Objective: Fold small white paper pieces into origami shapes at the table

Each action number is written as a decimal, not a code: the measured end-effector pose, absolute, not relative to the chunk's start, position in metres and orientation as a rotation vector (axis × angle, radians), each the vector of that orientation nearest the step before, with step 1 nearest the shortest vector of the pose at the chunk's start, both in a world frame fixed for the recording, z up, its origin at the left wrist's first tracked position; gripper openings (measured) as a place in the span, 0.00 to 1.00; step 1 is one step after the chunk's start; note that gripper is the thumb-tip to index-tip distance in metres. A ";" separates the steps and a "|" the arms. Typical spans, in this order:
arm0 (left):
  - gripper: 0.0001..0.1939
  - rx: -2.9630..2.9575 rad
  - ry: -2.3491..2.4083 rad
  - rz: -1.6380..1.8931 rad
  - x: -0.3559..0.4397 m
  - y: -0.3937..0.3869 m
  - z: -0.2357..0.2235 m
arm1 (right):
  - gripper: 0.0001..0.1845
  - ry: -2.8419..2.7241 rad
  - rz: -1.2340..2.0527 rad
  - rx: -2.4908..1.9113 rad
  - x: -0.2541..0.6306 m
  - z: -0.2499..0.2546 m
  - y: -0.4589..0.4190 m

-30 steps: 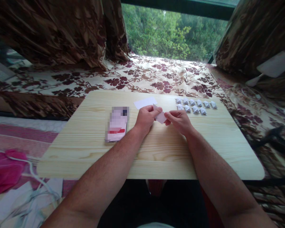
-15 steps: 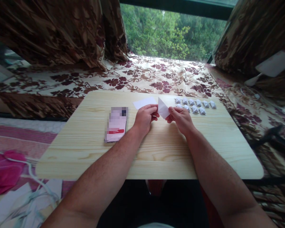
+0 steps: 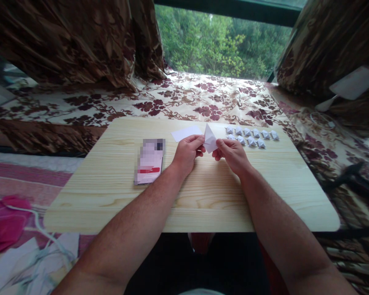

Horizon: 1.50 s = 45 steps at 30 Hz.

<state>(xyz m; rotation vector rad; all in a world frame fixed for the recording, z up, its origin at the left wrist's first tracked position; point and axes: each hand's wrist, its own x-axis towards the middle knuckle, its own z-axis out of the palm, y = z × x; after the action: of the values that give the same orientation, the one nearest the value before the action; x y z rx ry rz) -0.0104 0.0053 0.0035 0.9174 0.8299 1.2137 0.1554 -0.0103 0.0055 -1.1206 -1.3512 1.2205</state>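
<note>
A small white folded paper (image 3: 209, 140) is held up between my two hands over the table, its pointed tip upward. My left hand (image 3: 189, 150) pinches its left edge between thumb and fingers. On the lower right corner, my right hand (image 3: 230, 152) has a closed grip. Behind my left hand lies a flat white sheet of paper (image 3: 184, 133), partly covered by that hand. Several small folded paper pieces (image 3: 256, 133) sit in two rows beyond my right hand, pointed and puffed in shape.
A phone (image 3: 149, 162) with a blurred screen lies left of my left forearm on the wooden table (image 3: 110, 192). Behind the table is a ledge (image 3: 209, 98) with flowered cloth. Cables (image 3: 37, 221), papers and a pink cloth (image 3: 6, 225) are at lower left.
The folded paper has tilted and narrowed slightly between my fingers, its right side drawn a little to the left by my right hand. My left hand keeps its pinch.
</note>
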 end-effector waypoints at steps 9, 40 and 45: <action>0.19 0.990 0.781 1.221 -0.010 0.003 0.004 | 0.29 -1.362 1.250 -1.119 0.154 0.003 -0.010; 0.12 1.627 1.215 1.347 -0.007 -0.005 0.001 | 0.13 -1.360 1.149 -1.221 0.161 0.006 -0.005; 0.13 1.538 1.162 1.341 -0.009 -0.001 0.001 | 0.12 -1.379 1.162 -1.212 0.165 0.012 -0.007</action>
<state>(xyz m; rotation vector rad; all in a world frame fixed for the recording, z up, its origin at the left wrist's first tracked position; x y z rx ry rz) -0.0086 -0.0009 0.0011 1.5384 1.1622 1.3412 0.1649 -0.0069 0.0121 -1.2123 -1.3791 1.1619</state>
